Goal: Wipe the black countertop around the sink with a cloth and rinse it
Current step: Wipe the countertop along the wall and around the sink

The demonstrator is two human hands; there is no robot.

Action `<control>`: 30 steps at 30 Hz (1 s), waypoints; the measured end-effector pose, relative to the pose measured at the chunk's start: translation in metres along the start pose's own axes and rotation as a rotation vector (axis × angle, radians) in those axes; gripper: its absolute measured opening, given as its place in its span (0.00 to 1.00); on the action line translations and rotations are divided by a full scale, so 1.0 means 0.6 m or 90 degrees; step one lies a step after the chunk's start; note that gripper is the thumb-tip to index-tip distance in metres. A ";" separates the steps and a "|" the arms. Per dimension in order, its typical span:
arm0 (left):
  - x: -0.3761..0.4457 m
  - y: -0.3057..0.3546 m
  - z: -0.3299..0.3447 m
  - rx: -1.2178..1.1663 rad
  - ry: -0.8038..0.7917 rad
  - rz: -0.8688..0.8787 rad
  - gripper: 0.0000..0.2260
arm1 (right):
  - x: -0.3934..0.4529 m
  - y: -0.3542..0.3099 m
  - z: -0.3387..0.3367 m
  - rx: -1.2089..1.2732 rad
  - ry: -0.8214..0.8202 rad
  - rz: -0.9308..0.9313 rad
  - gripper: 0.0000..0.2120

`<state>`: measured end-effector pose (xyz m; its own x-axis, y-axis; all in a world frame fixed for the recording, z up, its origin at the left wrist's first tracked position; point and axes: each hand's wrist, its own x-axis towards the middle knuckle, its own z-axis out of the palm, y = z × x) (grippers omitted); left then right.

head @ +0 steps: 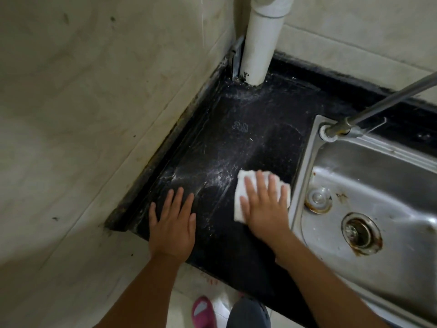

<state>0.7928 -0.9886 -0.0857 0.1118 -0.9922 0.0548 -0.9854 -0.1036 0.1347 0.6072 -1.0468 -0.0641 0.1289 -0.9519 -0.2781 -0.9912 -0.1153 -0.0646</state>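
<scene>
Black surface (248,143) streaked with whitish residue at frame centre, hemmed by beige tiled wall (94,102) at left, white pipe (257,41) at top, steel sink (369,185) at right. Right hand (264,207) pressed flat on white cloth (241,197) just beside sink rim, fingers (260,183) straight, slightly spread. Left hand (172,223) flat on bare surface at lower left, fingers apart, holding nothing.

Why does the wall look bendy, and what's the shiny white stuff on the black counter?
Head view: the wide-angle lens curves the tiled wall; light glints off wet streaks on the countertop beside the cloth; the picture is dim and slightly soft.
</scene>
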 end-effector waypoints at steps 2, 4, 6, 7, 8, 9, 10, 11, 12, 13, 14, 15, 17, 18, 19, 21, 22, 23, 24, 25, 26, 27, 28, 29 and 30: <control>0.000 -0.002 0.004 0.005 0.013 0.007 0.28 | 0.085 0.035 -0.036 -0.020 0.015 0.008 0.31; 0.001 -0.003 0.006 0.006 0.018 0.014 0.27 | 0.164 0.065 -0.068 0.026 -0.025 0.037 0.26; 0.001 -0.005 0.007 0.004 0.018 0.016 0.25 | 0.216 0.061 -0.089 0.000 -0.044 0.024 0.25; 0.001 -0.004 0.007 0.002 0.017 0.018 0.24 | 0.232 0.050 -0.092 -0.018 -0.054 0.000 0.25; 0.000 -0.004 0.007 0.000 0.015 0.019 0.24 | 0.239 0.035 -0.094 -0.035 -0.062 -0.024 0.25; 0.000 -0.005 0.007 -0.002 0.013 0.020 0.23 | 0.240 0.018 -0.091 -0.046 -0.067 -0.047 0.25; -0.001 -0.005 0.007 -0.004 0.010 0.021 0.23 | 0.233 0.000 -0.091 -0.057 -0.071 -0.073 0.25; -0.001 -0.005 0.007 -0.005 0.007 0.023 0.23 | 0.221 -0.016 -0.085 -0.075 -0.072 -0.099 0.25; -0.001 -0.005 0.007 -0.006 0.005 0.024 0.23 | 0.205 -0.028 -0.074 -0.091 -0.063 -0.136 0.24; -0.001 -0.006 0.007 -0.007 0.003 0.023 0.24 | 0.182 -0.038 -0.057 -0.099 -0.027 -0.188 0.24; 0.000 -0.005 0.006 -0.008 0.002 0.019 0.24 | 0.151 -0.047 -0.042 -0.117 0.016 -0.245 0.24; 0.000 -0.005 0.005 -0.008 0.000 0.015 0.25 | 0.118 -0.048 -0.027 -0.129 0.048 -0.285 0.27; 0.002 -0.003 0.003 -0.010 -0.006 0.007 0.28 | 0.041 -0.033 -0.002 -0.120 0.029 -0.329 0.27; 0.002 -0.003 0.002 -0.011 -0.008 0.004 0.28 | 0.004 -0.018 0.008 -0.129 0.012 -0.345 0.25; 0.002 -0.003 0.001 -0.013 -0.009 0.002 0.29 | -0.027 0.003 0.019 -0.126 0.001 -0.371 0.24; 0.000 -0.003 0.002 -0.017 -0.010 -0.001 0.29 | -0.047 0.038 0.017 -0.119 -0.018 -0.376 0.23; -0.001 -0.003 0.002 -0.018 -0.011 -0.002 0.29 | -0.031 0.047 0.005 -0.127 -0.050 -0.329 0.24; -0.001 -0.003 0.002 -0.018 -0.011 -0.002 0.28 | -0.004 0.047 -0.009 -0.130 -0.038 -0.275 0.24; -0.001 -0.003 0.002 -0.016 -0.011 -0.003 0.28 | 0.034 0.038 -0.027 -0.124 -0.012 -0.227 0.26; -0.001 -0.003 0.002 -0.015 -0.011 -0.003 0.28 | 0.075 0.021 -0.044 -0.116 -0.006 -0.188 0.27; -0.001 -0.003 0.001 -0.015 -0.011 -0.002 0.28 | 0.116 0.001 -0.055 -0.103 -0.027 -0.158 0.27; -0.001 -0.003 0.001 -0.015 -0.010 0.000 0.28 | 0.151 -0.020 -0.061 -0.065 -0.068 -0.143 0.25; -0.001 -0.003 0.001 -0.014 -0.009 0.001 0.28 | 0.174 -0.046 -0.067 -0.048 -0.094 -0.147 0.25; -0.001 -0.003 0.001 -0.013 -0.008 0.001 0.28 | 0.182 -0.072 -0.071 -0.064 -0.104 -0.163 0.25; -0.001 -0.004 0.001 -0.012 -0.006 0.001 0.28 | 0.178 -0.092 -0.070 -0.071 -0.097 -0.196 0.25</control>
<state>0.7949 -0.9881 -0.0868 0.1091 -0.9930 0.0453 -0.9831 -0.1010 0.1528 0.6744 -1.1541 -0.0502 0.4165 -0.8155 -0.4018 -0.9013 -0.4283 -0.0650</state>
